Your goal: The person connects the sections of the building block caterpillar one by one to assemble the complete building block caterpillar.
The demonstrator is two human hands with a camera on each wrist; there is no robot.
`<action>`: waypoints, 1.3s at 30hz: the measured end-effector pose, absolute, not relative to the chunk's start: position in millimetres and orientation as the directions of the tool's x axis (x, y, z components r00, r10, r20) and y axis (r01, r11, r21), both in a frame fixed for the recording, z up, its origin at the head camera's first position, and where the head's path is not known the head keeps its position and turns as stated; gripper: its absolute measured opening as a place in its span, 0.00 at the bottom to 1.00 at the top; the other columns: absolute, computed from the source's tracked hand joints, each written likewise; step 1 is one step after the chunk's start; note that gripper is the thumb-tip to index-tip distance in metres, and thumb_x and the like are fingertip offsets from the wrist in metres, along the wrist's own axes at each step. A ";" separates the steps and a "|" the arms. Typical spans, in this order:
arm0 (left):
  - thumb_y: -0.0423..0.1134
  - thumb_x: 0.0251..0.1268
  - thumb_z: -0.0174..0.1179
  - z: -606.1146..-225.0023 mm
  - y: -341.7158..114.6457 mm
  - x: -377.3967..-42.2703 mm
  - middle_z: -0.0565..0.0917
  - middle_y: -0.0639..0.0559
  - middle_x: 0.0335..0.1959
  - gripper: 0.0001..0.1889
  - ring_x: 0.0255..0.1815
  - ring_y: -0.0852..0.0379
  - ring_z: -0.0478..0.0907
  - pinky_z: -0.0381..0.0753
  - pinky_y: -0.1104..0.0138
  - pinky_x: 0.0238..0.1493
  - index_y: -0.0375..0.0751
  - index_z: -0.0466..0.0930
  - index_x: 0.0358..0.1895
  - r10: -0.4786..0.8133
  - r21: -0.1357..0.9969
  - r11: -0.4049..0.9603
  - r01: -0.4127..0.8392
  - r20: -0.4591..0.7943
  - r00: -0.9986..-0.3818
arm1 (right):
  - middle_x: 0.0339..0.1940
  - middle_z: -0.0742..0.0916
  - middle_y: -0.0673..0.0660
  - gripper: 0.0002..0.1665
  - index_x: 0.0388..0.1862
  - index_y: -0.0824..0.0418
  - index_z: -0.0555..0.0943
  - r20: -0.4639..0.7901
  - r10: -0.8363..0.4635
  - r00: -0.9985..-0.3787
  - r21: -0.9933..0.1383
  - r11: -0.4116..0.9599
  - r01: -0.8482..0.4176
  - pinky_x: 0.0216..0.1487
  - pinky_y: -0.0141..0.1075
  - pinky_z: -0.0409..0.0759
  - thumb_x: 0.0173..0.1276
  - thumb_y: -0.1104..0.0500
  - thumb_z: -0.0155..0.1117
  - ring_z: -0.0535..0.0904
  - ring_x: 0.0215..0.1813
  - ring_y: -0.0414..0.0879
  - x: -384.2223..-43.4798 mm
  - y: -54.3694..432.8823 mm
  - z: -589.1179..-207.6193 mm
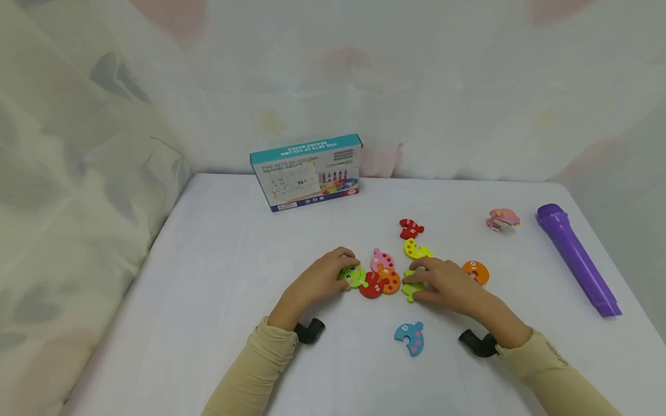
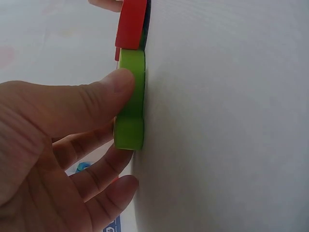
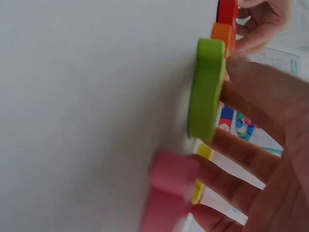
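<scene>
Near the middle of the table (image 1: 229,242), your right thumb and fingers pinched a green puzzle piece (image 1: 410,289); your left hand (image 1: 321,277) gripped the green face (image 1: 354,276) against the red piece (image 1: 370,288). Both greens seemed light, stiff and slightly slick, best taken by their thick rims. The red one read "2"; beyond, the box (image 1: 312,176) read "FIVE SETS OF COLUMN BEADED BOXES".

White table (image 1: 229,254); puzzle pieces (image 1: 416,335); box (image 1: 312,176)
</scene>
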State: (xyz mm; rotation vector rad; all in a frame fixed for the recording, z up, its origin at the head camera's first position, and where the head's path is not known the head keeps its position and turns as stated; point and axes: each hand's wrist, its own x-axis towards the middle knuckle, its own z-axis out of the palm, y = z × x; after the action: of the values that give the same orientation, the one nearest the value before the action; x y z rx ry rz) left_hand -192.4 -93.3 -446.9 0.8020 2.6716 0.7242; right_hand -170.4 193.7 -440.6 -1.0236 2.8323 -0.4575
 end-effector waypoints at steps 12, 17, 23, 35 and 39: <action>0.37 0.54 0.66 -444.6 -94.2 -193.4 0.71 0.50 0.58 0.25 0.59 0.55 0.68 0.66 0.62 0.63 0.42 0.75 0.58 0.564 0.531 0.730 0.431 -0.110 -0.818 | 0.46 0.81 0.58 0.48 0.50 0.60 0.76 -0.021 -0.369 -0.929 -0.170 0.917 -0.360 0.42 0.48 0.74 0.38 0.29 0.70 0.73 0.45 0.53 -161.2 175.8 -449.5; 0.37 0.55 0.66 -444.5 -94.9 -193.8 0.71 0.50 0.58 0.25 0.59 0.55 0.68 0.66 0.62 0.63 0.42 0.75 0.58 0.566 0.534 0.728 0.430 -0.116 -0.816 | 0.40 0.80 0.55 0.36 0.55 0.56 0.77 -0.060 -0.416 -0.907 -0.142 0.903 -0.405 0.35 0.41 0.73 0.47 0.45 0.74 0.73 0.38 0.49 -160.1 173.8 -445.9; 0.36 0.55 0.66 -445.1 -95.2 -193.5 0.71 0.50 0.58 0.25 0.59 0.54 0.68 0.65 0.62 0.63 0.42 0.75 0.58 0.571 0.538 0.723 0.434 -0.111 -0.813 | 0.39 0.82 0.57 0.27 0.54 0.61 0.77 -0.070 -0.390 -0.918 -0.232 0.901 -0.366 0.36 0.40 0.78 0.54 0.62 0.70 0.75 0.35 0.48 -160.5 177.1 -442.0; 0.36 0.54 0.66 -447.1 -95.0 -191.9 0.71 0.49 0.58 0.25 0.59 0.53 0.68 0.66 0.60 0.63 0.41 0.75 0.58 0.581 0.546 0.709 0.447 -0.091 -0.809 | 0.32 0.85 0.57 0.09 0.38 0.65 0.83 -0.012 -0.241 -0.970 -0.394 0.893 -0.217 0.34 0.39 0.80 0.57 0.64 0.66 0.75 0.29 0.45 -167.0 184.8 -437.9; 0.36 0.54 0.66 -447.4 -95.4 -192.7 0.71 0.49 0.58 0.25 0.59 0.53 0.68 0.66 0.61 0.63 0.42 0.75 0.58 0.577 0.547 0.711 0.442 -0.096 -0.811 | 0.32 0.85 0.57 0.10 0.39 0.66 0.82 0.058 -0.257 -0.965 -0.468 0.846 -0.254 0.33 0.38 0.81 0.58 0.65 0.66 0.77 0.30 0.45 -174.2 185.2 -431.5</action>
State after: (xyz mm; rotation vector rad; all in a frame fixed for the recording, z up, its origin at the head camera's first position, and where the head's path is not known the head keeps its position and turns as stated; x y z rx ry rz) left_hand -192.7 -95.4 -447.4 0.8080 2.6591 0.7511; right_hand -174.2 185.2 -431.5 -0.4165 3.0116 -0.7623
